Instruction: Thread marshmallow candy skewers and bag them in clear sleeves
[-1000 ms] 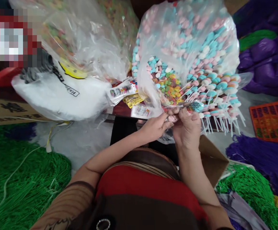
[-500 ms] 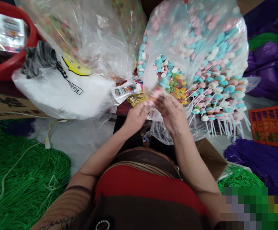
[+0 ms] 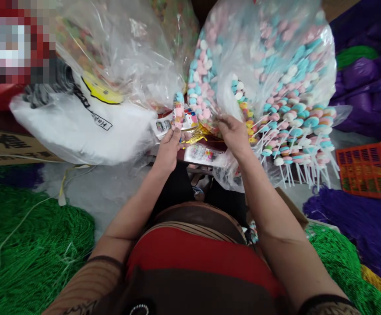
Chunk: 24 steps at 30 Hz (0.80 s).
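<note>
My left hand (image 3: 169,148) is closed on the lower end of a wrapped candy skewer (image 3: 178,109), which stands nearly upright with blue, pink and orange pieces in clear film. My right hand (image 3: 234,133) is at the near side of the big clear bag of marshmallows (image 3: 206,65), thumb and fingers pinched together against its film. What is between those fingertips, if anything, I cannot make out. Gold twist ties (image 3: 195,134) lie between the two hands. Printed packets (image 3: 164,124) lie behind my left hand, and another printed packet (image 3: 200,154) lies at the table edge.
Marshmallow skewers on white sticks (image 3: 295,131) are piled at the right. A white bag with a yellow print (image 3: 88,127) and a clear bag of ring candies (image 3: 111,48) stand left. An orange crate (image 3: 366,170), green cords (image 3: 29,227) and purple cords (image 3: 351,232) surround the table.
My hands were together, then parted. My left hand moved left with the wrapped skewer; my right hand went to the bag's near edge. The bag's film shifted, covering part of the ring candies.
</note>
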Each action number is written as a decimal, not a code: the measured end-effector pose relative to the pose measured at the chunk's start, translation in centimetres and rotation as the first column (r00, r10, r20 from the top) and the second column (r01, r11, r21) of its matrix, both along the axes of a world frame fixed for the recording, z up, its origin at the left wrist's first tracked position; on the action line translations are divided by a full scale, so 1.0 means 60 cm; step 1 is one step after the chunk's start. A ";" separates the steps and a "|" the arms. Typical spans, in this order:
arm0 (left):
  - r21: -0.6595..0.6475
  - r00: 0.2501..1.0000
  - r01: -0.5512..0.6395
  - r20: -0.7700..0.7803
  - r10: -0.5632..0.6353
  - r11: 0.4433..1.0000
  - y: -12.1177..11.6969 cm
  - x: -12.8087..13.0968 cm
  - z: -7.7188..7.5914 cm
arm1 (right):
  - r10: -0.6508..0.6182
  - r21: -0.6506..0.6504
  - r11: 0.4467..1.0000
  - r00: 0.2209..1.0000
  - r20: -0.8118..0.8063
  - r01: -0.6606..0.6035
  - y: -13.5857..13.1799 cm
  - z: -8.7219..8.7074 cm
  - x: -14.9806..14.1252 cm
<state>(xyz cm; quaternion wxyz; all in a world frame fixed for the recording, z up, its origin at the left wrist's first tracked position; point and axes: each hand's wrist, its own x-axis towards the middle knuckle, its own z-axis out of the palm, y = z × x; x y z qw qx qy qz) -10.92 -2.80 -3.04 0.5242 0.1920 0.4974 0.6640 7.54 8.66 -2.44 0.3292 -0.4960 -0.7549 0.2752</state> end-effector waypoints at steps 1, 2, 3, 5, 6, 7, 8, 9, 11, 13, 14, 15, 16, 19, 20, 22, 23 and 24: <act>0.003 1.000 0.003 -0.006 -0.003 1.000 0.000 -0.002 -0.001 | -0.004 0.025 1.000 0.999 0.034 0.003 0.000 0.004 0.002; 0.006 1.000 0.005 -0.014 -0.005 1.000 0.000 -0.003 -0.002 | -0.007 0.055 0.998 0.997 0.071 0.003 -0.004 0.008 0.000; 0.007 1.000 0.006 -0.024 -0.006 1.000 0.001 -0.003 -0.003 | -0.007 0.084 0.996 0.993 0.119 -0.003 -0.011 0.013 -0.005; 0.000 0.999 0.006 -0.039 -0.006 1.000 0.002 -0.002 -0.006 | 0.025 0.108 0.993 0.968 0.252 -0.054 -0.028 0.023 -0.021; -0.005 0.999 0.005 -0.041 -0.005 1.000 0.002 -0.002 -0.007 | 0.067 0.094 0.990 0.940 0.333 -0.104 -0.038 0.027 -0.030; -0.009 0.999 0.002 -0.040 -0.002 1.000 0.003 -0.002 -0.008 | 0.118 0.069 0.985 0.901 0.417 -0.160 -0.048 0.031 -0.040; -0.012 0.999 -0.002 -0.034 0.002 1.000 0.004 -0.002 -0.009 | 0.162 0.045 0.977 0.855 0.492 -0.211 -0.056 0.033 -0.048; -0.013 1.000 -0.005 -0.025 0.005 1.000 0.004 -0.002 -0.010 | 0.192 0.027 0.968 0.808 0.556 -0.249 -0.064 0.035 -0.057; -0.011 1.000 -0.008 -0.002 0.008 1.000 0.006 -0.004 -0.010 | 0.203 0.019 0.959 0.732 0.650 -0.282 -0.075 0.039 -0.070; 0.002 1.000 -0.015 0.013 0.015 1.000 0.005 -0.005 -0.009 | 0.182 0.031 0.957 0.680 0.710 -0.288 -0.080 0.042 -0.080; 0.010 1.000 -0.022 0.013 0.022 1.000 0.004 -0.006 -0.007 | 0.175 0.035 0.956 0.659 0.732 -0.293 -0.080 0.044 -0.084; 0.017 1.000 -0.029 0.008 0.029 0.999 0.003 -0.006 -0.005 | 0.170 0.038 0.954 0.637 0.752 -0.299 -0.079 0.045 -0.088; 0.026 0.999 -0.036 0.000 0.036 0.999 0.001 -0.007 -0.003 | 0.165 0.039 0.952 0.614 0.771 -0.305 -0.078 0.046 -0.093; 0.069 0.998 -0.051 -0.023 0.053 0.996 -0.005 -0.010 0.004 | 0.156 0.035 0.947 0.551 0.820 -0.320 -0.068 0.043 -0.104; 0.086 0.998 -0.056 -0.033 0.059 0.995 -0.005 -0.012 0.006 | 0.159 0.031 0.944 0.535 0.830 -0.328 -0.063 0.041 -0.108; 0.106 0.994 -0.079 -0.069 0.087 0.991 -0.002 -0.019 0.010 | 0.176 0.022 0.935 0.518 0.837 -0.353 -0.053 0.038 -0.113; 0.104 0.990 -0.089 -0.096 0.099 0.991 0.002 -0.024 0.012 | 0.186 0.017 0.931 0.516 0.836 -0.364 -0.048 0.037 -0.115; 0.093 0.987 -0.093 -0.125 0.104 0.991 0.008 -0.030 0.014 | 0.192 0.015 0.929 0.517 0.834 -0.370 -0.044 0.038 -0.117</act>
